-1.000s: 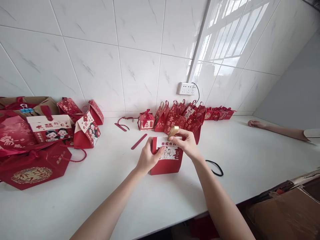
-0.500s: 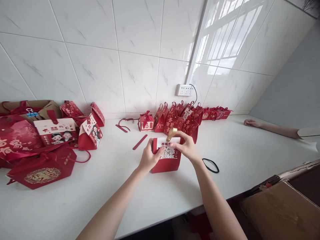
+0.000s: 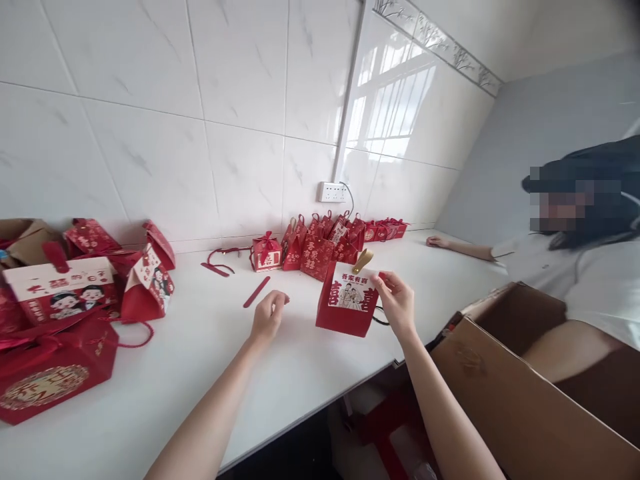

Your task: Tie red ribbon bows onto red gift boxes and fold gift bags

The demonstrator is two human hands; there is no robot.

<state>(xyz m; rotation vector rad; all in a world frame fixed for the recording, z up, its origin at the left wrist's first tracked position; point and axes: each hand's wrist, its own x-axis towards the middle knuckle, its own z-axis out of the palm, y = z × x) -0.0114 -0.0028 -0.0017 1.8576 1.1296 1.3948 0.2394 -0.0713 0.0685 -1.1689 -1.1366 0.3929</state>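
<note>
Pinched at its upper right corner by my right hand (image 3: 397, 303) is a red gift box (image 3: 345, 321) with a white printed flap and a gold strap loop (image 3: 363, 260) on top. The box leans slightly over the white table; whether its base touches the surface I cannot tell. My left hand (image 3: 269, 317) is empty, its fingers loosely bent, to the left of the box. Just beyond it lies a flat red strap (image 3: 257, 292). Partly hidden behind the box and my right hand is a black cord loop (image 3: 381, 316).
Red gift boxes (image 3: 317, 257) stand in a cluster by the wall, below a power strip (image 3: 332, 192). More boxes crowd the left, including a red hexagonal one (image 3: 60, 373). A cardboard box (image 3: 500, 380) stands at the right by the table edge, near another person (image 3: 590, 267).
My left hand has let go of the gift box and drawn away left. My right hand has shifted from the strap to the box's corner and moved it right. The view has turned right.
</note>
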